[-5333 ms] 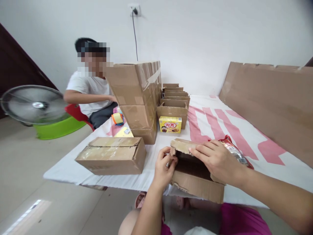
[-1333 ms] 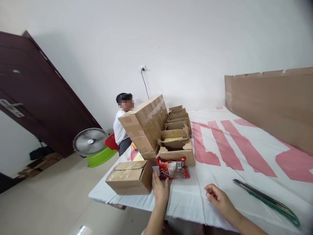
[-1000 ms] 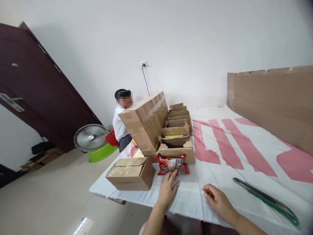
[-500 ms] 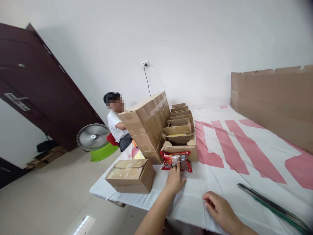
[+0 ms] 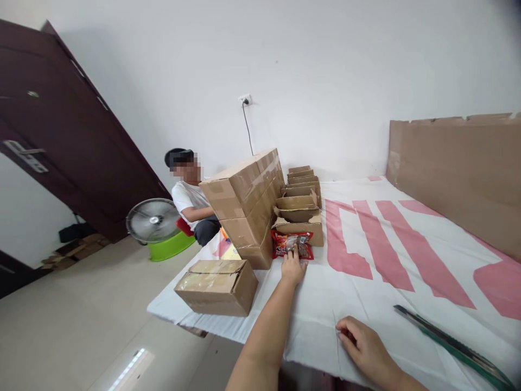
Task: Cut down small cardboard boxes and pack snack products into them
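Note:
My left hand (image 5: 293, 266) is stretched forward, fingers flat, touching the near edge of a red snack packet (image 5: 292, 244). The packet leans against the front of a small open cardboard box (image 5: 301, 228), the nearest in a row of several open boxes (image 5: 300, 187). My right hand (image 5: 360, 343) rests on the white cloth near the table's front edge, its fingers loosely curled and holding nothing that I can see.
A closed carton (image 5: 216, 286) lies at the front left corner of the table (image 5: 366, 288). A stack of taped cartons (image 5: 246, 203) stands behind it. A green-handled tool (image 5: 451, 346) lies at right, cardboard sheet (image 5: 456, 168) behind. A seated person (image 5: 189, 198), a fan (image 5: 151, 220) and a green tub are at left.
My left hand has pushed the red packet away from me until it rests against the nearest open box. The right hand has stayed on the cloth. The view has shifted slightly.

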`<state>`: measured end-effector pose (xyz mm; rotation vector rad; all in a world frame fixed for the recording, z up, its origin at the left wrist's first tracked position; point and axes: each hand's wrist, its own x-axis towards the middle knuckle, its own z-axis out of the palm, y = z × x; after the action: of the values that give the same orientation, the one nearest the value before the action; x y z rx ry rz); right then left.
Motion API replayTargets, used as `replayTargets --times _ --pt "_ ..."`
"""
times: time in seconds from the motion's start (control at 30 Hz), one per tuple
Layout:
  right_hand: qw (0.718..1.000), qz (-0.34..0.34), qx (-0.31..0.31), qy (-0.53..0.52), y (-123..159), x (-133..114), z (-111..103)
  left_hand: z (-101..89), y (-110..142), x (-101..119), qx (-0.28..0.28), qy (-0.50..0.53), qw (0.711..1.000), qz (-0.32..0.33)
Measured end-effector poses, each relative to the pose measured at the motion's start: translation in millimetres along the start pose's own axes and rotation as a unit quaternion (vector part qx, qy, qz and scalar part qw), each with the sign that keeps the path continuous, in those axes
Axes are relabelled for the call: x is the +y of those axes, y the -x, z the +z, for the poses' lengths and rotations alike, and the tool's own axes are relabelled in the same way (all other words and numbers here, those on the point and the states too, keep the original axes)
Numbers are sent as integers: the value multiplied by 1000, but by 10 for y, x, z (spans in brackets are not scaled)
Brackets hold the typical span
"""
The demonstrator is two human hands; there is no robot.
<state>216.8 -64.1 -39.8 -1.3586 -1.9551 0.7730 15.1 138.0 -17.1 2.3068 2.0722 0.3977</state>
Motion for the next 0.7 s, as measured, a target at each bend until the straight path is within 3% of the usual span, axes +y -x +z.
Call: replayTargets --times 0.17,0.33,0.47,0.6,0.67,0.7 --pt "1000 5 0 -2 -10 -20 -28 31 102 -32 32 6 999 -6" --pt "1000 9 -7 -1 -3 -11 -39 7 312 -23 4 16 1000 8" --pt "1000 11 -3 -7 17 15 -40 -38 788 -114 -59 32 993 97" --pt "1000 10 3 6 28 33 -45 -182 1413 -441 -106 50 977 178" --pt "1000 13 2 12 23 45 -40 -303 1649 -693 -93 84 965 231" --pt "1000 15 0 15 19 53 -36 -377 1734 -839 -55 112 961 248"
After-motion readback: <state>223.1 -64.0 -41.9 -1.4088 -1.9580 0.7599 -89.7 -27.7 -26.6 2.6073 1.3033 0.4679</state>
